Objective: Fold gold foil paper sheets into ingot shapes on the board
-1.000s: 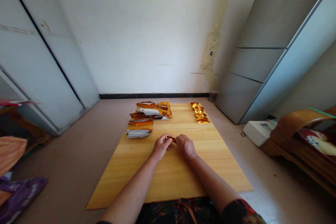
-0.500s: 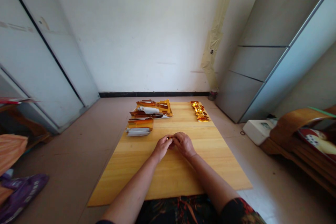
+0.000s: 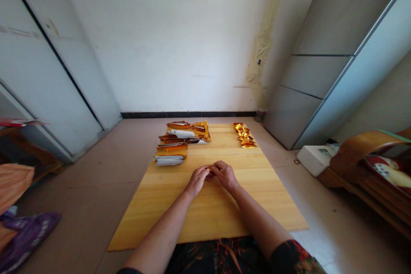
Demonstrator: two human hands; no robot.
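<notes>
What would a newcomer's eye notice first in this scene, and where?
Probably the shiny gold foil pieces near the wooden board's far right corner. Next come the left hand and right hand, together near its middle, holding a small foil piece, then the stacked amber and white sheets at far left.

At the back, plain white wall [image 3: 167, 43], edged along its foot by narrow black skirting [image 3: 192, 115] and crossed toward the right by a wrinkled vertical band of yellowish tape [image 3: 256, 68]. Just below the tape, small dark jar-like container [image 3: 260, 116] on pinkish floor tiles [image 3: 96, 188]. On the right, tall silver-grey refrigerator [image 3: 311, 75]; near its base, white boxy container [image 3: 311, 160] beside brown wooden seat with curved armrest [image 3: 348, 154], bearing red-and-cream patterned cushion [image 3: 390, 175]. On the left, pale grey panel doors [image 3: 28, 60]; lower down, crumpled orange sheet [image 3: 16, 182] above shiny purple bag [image 3: 30, 237].
</notes>
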